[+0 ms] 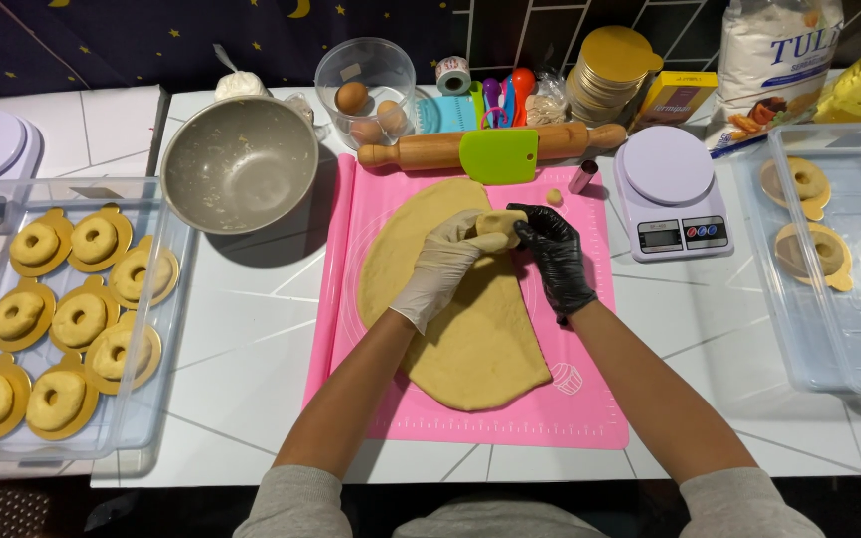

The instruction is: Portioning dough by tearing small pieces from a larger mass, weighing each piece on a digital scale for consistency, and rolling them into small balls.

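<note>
Resting between both hands (447, 261) (553, 252): dough lump (499, 222)

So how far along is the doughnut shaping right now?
Done: nine shaped doughnuts on gold discs fill the left tray, and two sit in the right tray. In hand: the left hand and right hand work a dough piece. Left: the rolled dough sheet is largely uncut.

Grey bowl (239, 164), rolling pin (430, 150), scale (670, 191), tray of doughnuts (142, 418).

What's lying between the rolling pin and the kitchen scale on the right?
In the head view, a small metal cylinder lies between the rolling pin and scale.
</note>
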